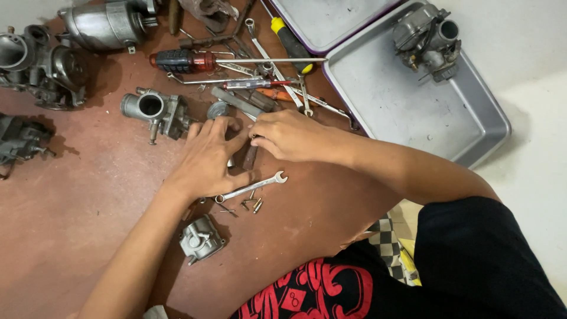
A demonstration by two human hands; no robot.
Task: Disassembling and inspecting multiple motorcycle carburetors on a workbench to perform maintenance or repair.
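I see both hands meeting over the red-brown floor (77,201), hemmed in on most sides. Just beyond the fingers lies a heap of tools — a red-handled screwdriver (195,59), a yellow-handled one (290,42) and loose spanners — so there is little room that way. To the right of the right hand (289,134) the corner of a grey tray (413,112) comes close, a carburettor (428,36) sitting in its far end. Left of the left hand (207,156) another carburettor (155,110) stands near the fingertips. Open floor lies only further left and back towards my body, where a small metal cover (201,238) rests beside the left forearm.

The left hand lies flat, fingers spread and pressed down; what is under the palm I cannot tell. The right hand is curled, its fingertips pinching a small dark-brown piece (250,157) that pokes out between the two hands. A small spanner (251,186) lies just below the left hand, tiny screws (254,204) touching near it.
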